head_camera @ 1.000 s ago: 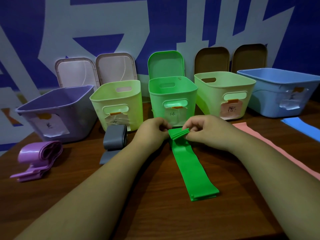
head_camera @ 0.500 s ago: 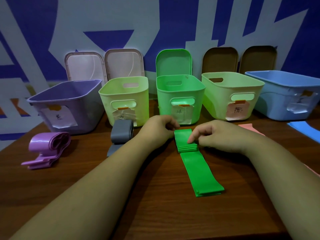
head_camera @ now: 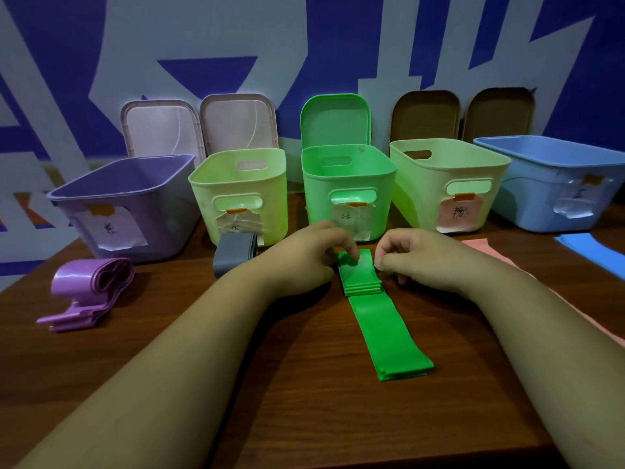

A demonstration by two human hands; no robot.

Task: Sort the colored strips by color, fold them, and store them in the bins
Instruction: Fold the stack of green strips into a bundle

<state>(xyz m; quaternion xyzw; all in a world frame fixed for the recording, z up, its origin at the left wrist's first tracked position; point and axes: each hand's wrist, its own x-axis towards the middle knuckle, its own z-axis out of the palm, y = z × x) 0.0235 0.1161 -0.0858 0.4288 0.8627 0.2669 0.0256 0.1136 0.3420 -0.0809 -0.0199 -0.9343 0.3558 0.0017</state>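
While both hands work at the far end of the green strip (head_camera: 378, 319), its long axis runs from the folded stack near the bins toward the near edge of the desk (head_camera: 304, 418), angled slightly rightward; the unfolded tail lies flat, pointing back at the person. The left hand (head_camera: 304, 262) has its fingers (head_camera: 348, 247) curled down onto the top left of the folded stack, pinching or pressing it; the right hand (head_camera: 426, 258) sits just beside the stack's right edge, its fingers (head_camera: 380, 262) bent narrow and touching that edge, though whether they grip a layer I cannot tell. Both hands are about equally near. Judging by this, the next fold must roll the stack toward the person along that axis; the green bin (head_camera: 348, 184) stands directly behind it. A purple strip (head_camera: 88, 289) and a grey strip (head_camera: 233, 252) lie folded toward the left edge; pink strip (head_camera: 480, 248) and blue strip (head_camera: 588, 248) wait near the right edge.
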